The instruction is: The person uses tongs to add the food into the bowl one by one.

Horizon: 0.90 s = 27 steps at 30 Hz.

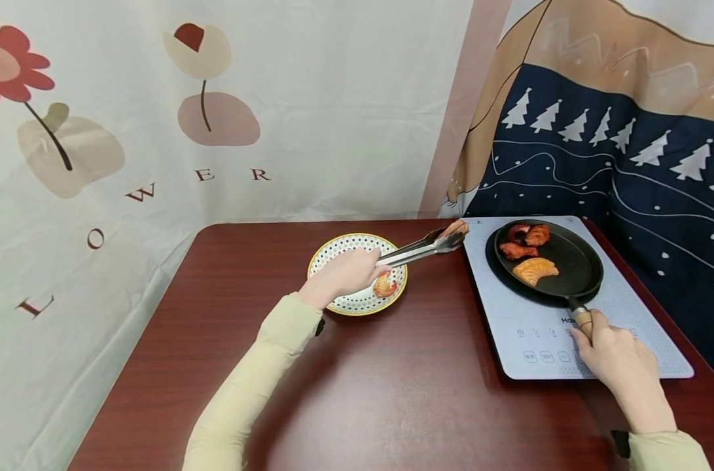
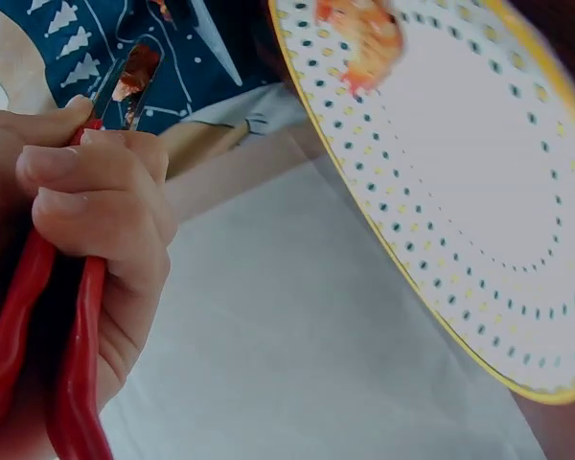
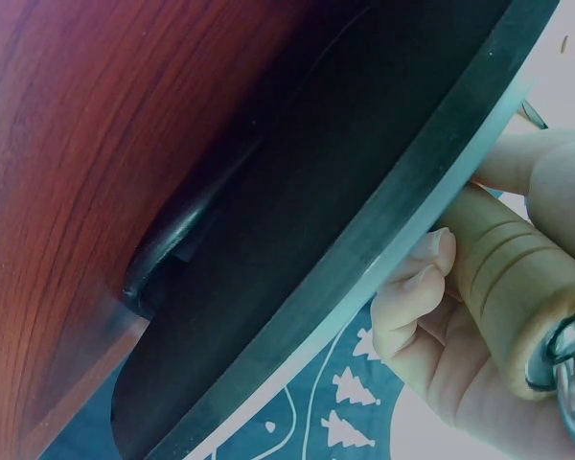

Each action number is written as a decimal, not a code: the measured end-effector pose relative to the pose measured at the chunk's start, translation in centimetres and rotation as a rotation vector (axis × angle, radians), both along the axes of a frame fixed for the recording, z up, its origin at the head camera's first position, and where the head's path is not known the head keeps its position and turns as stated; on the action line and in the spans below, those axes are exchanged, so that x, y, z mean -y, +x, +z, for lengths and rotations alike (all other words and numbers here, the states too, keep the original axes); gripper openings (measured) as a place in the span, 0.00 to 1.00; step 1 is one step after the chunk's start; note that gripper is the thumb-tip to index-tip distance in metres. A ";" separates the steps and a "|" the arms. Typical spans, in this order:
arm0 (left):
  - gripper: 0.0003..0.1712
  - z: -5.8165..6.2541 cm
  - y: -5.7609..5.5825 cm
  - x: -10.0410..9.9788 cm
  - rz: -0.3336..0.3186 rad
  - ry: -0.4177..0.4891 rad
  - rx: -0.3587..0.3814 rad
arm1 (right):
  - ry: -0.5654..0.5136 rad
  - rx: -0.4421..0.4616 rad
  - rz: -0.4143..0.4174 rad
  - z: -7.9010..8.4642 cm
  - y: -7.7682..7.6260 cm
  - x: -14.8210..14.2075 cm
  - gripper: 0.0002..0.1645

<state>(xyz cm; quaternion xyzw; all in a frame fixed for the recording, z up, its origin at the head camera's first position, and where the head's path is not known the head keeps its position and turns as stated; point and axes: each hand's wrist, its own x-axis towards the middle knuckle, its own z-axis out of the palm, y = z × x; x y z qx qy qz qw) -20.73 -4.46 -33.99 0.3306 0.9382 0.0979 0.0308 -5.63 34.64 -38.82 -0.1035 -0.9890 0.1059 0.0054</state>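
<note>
Left of the frying pan [image 1: 569, 258], the left hand [image 1: 349, 269] grips tongs [image 1: 418, 251] holding a browned food piece [image 1: 455, 227], likely sparing the fingers; the right hand [image 1: 620, 356] grips the wooden handle [image 1: 583, 320] (probably for steadiness).

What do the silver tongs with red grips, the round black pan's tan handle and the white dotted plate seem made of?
Long silver tongs: polished metal, probably steel, given bright highlights; shiny red grips, perhaps plastic or rubber-coated. Tan cylindrical pan handle: likely wood, satin, by its colour and ring grooves. Round white dotted plate: smooth, perhaps glazed ceramic or melamine, given its even printed surface.
</note>
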 end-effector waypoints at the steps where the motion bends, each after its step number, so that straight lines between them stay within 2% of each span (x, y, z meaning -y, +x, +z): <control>1: 0.18 0.1 0.0 -0.4 0.000 -0.001 0.008 | -0.001 -0.004 0.001 0.0 0.0 0.0 0.26; 7: 0.19 0.2 -0.1 -2.5 -0.004 -0.035 0.024 | 0.004 -0.008 -0.006 -0.1 -0.1 0.0 0.25; 11: 0.20 0.4 -0.1 -3.9 -0.029 -0.046 0.032 | 0.010 -0.015 -0.009 -0.2 -0.1 0.0 0.25; 15: 0.22 0.6 0.2 -5.3 -0.057 -0.055 0.015 | 0.015 -0.011 -0.013 -0.2 -0.2 0.0 0.27; 22: 0.22 0.7 0.7 -8.0 -0.070 -0.054 -0.040 | 0.010 0.000 -0.016 -0.2 -0.2 0.0 0.26; 27: 0.22 0.9 0.9 -9.6 -0.078 -0.038 -0.016 | 0.008 0.005 -0.017 -0.1 -0.2 0.0 0.27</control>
